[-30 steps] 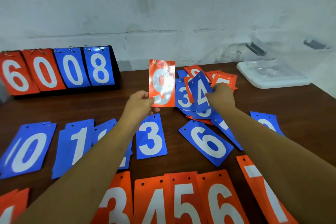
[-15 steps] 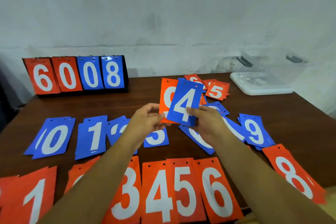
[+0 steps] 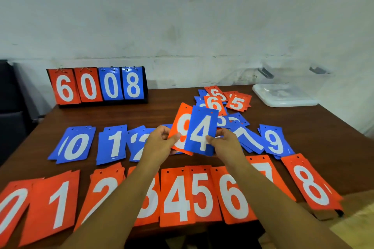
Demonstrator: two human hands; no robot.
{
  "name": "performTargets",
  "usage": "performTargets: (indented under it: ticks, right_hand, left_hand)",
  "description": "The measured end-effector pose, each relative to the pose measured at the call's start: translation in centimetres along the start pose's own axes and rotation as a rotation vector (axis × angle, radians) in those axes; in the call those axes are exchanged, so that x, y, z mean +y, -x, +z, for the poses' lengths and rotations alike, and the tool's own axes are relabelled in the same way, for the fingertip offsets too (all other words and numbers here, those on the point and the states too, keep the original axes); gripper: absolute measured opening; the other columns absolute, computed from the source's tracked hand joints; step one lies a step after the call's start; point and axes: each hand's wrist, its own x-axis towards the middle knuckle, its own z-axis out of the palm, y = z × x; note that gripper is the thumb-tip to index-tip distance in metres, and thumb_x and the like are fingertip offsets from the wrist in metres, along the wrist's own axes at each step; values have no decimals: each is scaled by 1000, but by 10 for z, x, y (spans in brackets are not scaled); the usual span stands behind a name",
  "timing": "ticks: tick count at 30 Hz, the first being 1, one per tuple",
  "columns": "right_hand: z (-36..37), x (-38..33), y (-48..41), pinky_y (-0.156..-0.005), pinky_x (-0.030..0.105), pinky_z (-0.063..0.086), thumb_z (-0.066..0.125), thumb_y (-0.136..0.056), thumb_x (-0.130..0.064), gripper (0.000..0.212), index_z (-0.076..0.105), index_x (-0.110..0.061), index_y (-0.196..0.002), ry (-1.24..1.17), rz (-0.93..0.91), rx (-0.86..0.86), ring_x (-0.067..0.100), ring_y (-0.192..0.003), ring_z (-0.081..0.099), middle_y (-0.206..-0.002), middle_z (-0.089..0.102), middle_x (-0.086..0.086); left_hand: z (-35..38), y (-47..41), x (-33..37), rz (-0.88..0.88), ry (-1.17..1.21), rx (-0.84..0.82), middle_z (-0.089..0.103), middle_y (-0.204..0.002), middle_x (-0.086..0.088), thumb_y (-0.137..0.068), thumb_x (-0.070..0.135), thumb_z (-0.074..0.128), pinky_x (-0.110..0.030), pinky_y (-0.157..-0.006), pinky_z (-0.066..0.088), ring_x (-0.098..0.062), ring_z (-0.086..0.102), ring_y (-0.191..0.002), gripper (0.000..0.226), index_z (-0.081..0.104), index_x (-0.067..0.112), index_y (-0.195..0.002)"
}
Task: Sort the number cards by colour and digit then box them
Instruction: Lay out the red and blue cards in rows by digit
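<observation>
Pinching orange 9 card [image 3: 180, 120] in left hand [image 3: 159, 144], blue 4 card [image 3: 202, 127] in right hand [image 3: 225, 144], above the table [image 3: 162, 112]. Likely light, stiff, slick: best held by the lower edge.

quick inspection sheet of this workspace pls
surface: brown wooden table, largely covered by cards
job's things: blue row and orange row laid out by digit; unsorted pile behind; clear box and lid at far right
clutter: flip scoreboard showing 6008
grippers: left hand holds orange 9 card; right hand holds blue 4 card overlapping it
cables: nothing seen
surroundings: stained white wall
</observation>
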Motion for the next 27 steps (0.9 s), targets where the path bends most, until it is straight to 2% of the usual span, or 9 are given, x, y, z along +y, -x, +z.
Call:
performTargets:
  ticks: [3,7,9,11,13,17,20,24,27]
  right_hand:
    - [-6,6,-13,-82,47,57,58,-96,-19,5,55,-18,-92,41,-32,38,22,-99,59,-95,57,-3]
    - [2,13,-28,-56,24,44,55,-94,-16,21,47,-14,-75,434,-78,4,16,-75,54,-74,49,0]
    - [10,15,-33,-54,24,40,58,-92,-16,25,44,-14,-71,587,-74,-7,14,-65,49,-70,44,1]
    - [16,14,-36,-65,27,49,60,-92,-22,12,54,-12,-89,712,-45,-6,17,-78,58,-84,56,5]
    - [21,13,-36,-79,32,54,62,-92,-29,26,57,-11,-110,815,-28,23,23,-98,62,-105,62,7]
    - [25,14,-36,-97,38,49,65,-89,-38,48,51,-11,-126,966,-108,96,27,-119,52,-129,54,11]
    - [21,13,-34,-100,37,46,66,-89,-37,52,48,-11,-131,844,-184,101,26,-124,48,-137,45,11]
    - [18,-8,-17,-71,28,49,53,-95,-47,35,64,-15,-105,180,-152,-51,13,-82,59,-98,67,0]
    - [15,-18,-2,-58,20,47,56,-95,-42,26,66,-19,-104,22,-157,-183,8,-68,61,-88,69,-3]
  left_hand:
    - [-16,-3,-5,-51,26,140,69,-102,-3,-92,28,68,-19,-50,53,-11,69,-81,18,55,16,-91]
    - [-31,-5,-10,-90,73,258,64,-98,3,-92,31,67,-19,-49,52,-13,68,-82,15,53,26,-90]
    - [-30,-5,-11,-103,81,249,62,-92,8,-91,33,68,-18,-47,52,-11,68,-80,15,54,28,-90]
    - [-26,-3,-13,-99,67,230,60,-89,14,-90,34,69,-15,-46,51,-10,67,-77,15,55,29,-90]
    - [-24,-2,-14,-98,60,216,60,-88,17,-89,35,69,-14,-46,50,-8,68,-73,15,54,30,-89]
    - [-21,0,-14,-116,48,203,60,-85,20,-89,37,68,-14,-46,49,-4,68,-61,15,55,31,-89]
    - [-16,3,-13,-111,73,178,60,-88,17,-90,33,68,-12,-45,49,-8,67,-75,15,55,27,-90]
    - [-7,10,-8,-109,113,104,65,-93,10,-89,33,70,-19,-53,55,-10,69,-82,16,58,24,-93]
    - [-1,18,-4,-110,122,2,68,-102,5,-87,32,72,-25,-62,60,-15,70,-89,19,59,22,-98]
